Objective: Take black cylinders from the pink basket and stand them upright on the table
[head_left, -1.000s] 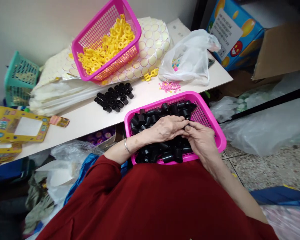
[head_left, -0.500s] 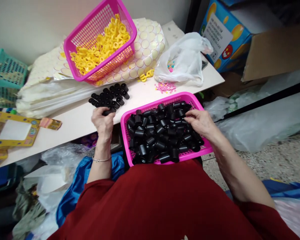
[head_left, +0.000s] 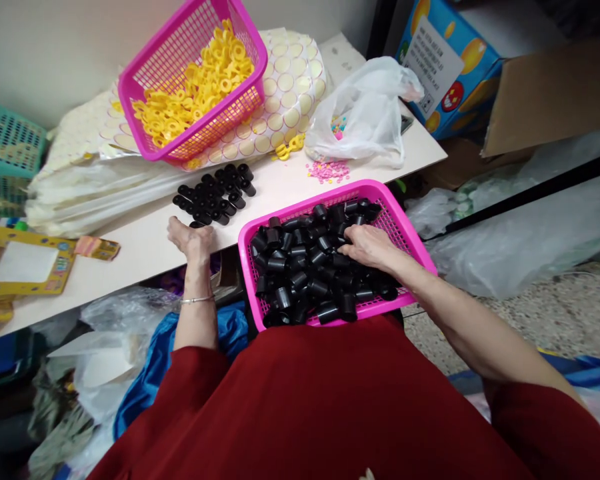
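Observation:
A pink basket (head_left: 244,267) full of short black plastic cylinders (head_left: 300,267) rests at my lap, against the table edge. My right hand (head_left: 369,247) is inside it on the right, fingers bent down among the cylinders; what the fingertips hold is hidden. On the table, my left hand (head_left: 190,239) is at the near edge of a cluster of upright black cylinders (head_left: 213,193), which stand close together with open tops. Its fingers close round one black cylinder (head_left: 196,225), mostly covered by the hand.
Behind stands another pink basket (head_left: 133,117) with yellow ring-shaped pieces (head_left: 195,90), on dotted sheets (head_left: 293,80). Small pink bits (head_left: 327,171) lie by a white plastic bag (head_left: 365,117). Yellow card packaging (head_left: 63,267) is at left, a blue box (head_left: 445,73) at right.
My right hand has moved left and deeper into the basket of black cylinders. My left hand has shifted slightly left and nearer along the cluster's front edge.

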The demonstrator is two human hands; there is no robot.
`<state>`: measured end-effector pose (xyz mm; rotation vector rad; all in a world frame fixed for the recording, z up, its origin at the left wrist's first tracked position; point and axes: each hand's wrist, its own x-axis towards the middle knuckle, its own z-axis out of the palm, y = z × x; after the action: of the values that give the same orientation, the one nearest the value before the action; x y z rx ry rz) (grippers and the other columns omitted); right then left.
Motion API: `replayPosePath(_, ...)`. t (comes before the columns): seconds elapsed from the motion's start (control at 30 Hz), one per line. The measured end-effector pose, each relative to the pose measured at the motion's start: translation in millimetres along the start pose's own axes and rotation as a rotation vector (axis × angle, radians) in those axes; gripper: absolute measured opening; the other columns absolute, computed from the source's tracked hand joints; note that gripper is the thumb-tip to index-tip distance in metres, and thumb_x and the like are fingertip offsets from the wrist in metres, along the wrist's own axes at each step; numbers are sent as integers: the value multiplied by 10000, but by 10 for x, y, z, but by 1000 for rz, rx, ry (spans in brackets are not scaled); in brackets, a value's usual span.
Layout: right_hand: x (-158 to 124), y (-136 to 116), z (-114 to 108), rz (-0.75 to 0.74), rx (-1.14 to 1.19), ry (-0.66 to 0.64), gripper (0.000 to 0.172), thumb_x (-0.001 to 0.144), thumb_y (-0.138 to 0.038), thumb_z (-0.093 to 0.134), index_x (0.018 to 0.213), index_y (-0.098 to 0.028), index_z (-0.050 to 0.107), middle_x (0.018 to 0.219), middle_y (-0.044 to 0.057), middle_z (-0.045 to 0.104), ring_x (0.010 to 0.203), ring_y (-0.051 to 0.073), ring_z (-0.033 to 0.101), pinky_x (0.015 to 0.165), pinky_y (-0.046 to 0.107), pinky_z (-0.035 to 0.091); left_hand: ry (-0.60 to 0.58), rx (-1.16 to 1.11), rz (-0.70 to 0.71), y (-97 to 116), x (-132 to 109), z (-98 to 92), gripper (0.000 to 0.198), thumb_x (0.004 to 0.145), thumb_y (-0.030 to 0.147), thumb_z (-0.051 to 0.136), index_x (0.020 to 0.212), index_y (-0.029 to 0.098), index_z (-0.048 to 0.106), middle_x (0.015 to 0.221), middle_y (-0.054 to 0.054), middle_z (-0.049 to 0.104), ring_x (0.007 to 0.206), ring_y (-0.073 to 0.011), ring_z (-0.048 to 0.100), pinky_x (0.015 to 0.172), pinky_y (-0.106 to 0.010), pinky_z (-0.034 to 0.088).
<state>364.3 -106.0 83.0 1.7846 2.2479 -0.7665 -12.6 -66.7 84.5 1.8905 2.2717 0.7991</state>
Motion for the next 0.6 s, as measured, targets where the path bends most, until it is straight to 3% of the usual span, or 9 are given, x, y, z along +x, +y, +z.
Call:
replayPosePath(0.07,-25,-95,-39,-17,-77,-33,248,895,-266,583,1052,-144,730,1078,173,758,1030,307,709,752,335,482,193,63,-143,155,-56,19,503,773,133,638,1214,139,397,1240,-174,504,1186,-359,398,979,-595,312)
replayPosePath(0.13,-44,-141,-50,-53,-122,-48,234,866,-193,579,1043,-142,724,1134,173,748,1051,299,705,743,326,473,263,88,-140,385,-115,59,518,727,113,652,1211,125,469,1296,-175,520,1218,-355,422,1026,-559,314)
replayPosePath(0.2,-47,-115,-28,-69,-96,-28,224,851,-174,568,1014,-141,718,1087,169,751,1005,292,708,721,325,461,121,37,64,659,-158,127,359,763,163,633,1117,126,587,1216,-128,608,1196,-312,488,1035,-488,349)
replayPosePath(0.27,-32,-29,19,-57,21,32,196,843,-218,574,968,-147,708,918,137,748,880,272,699,672,323,441,-152,-51,326,931,-178,220,247,809,223,598,1037,158,665,1124,-85,678,1151,-271,529,1032,-446,373)
replayPosePath(0.37,-19,138,110,-30,412,176,165,784,-288,621,885,-169,676,667,32,649,661,201,609,583,301,402,-507,-111,633,1257,-169,376,355,774,183,554,1093,213,706,1123,-55,715,1098,-248,537,1011,-424,412)
replayPosePath(0.43,-45,218,171,-60,764,277,192,718,-313,680,854,-180,657,635,-15,611,607,158,555,568,287,412,-675,-85,771,1399,-148,458,482,728,138,525,1167,233,701,1160,-45,710,1094,-248,527,997,-421,427)
replayPosePath(0.5,-103,251,227,-119,1060,350,253,651,-315,747,851,-185,663,704,-18,649,646,146,574,619,298,472,-766,-15,837,1483,-123,513,507,712,122,504,1164,229,708,1155,-47,701,1086,-253,523,979,-415,436)
replayPosePath(0.6,-216,229,303,-167,1293,396,312,589,-279,823,865,-193,705,840,6,715,772,160,642,745,339,539,-777,75,857,1532,-95,540,444,719,117,499,1092,204,724,1111,-63,682,1083,-262,528,958,-403,443)
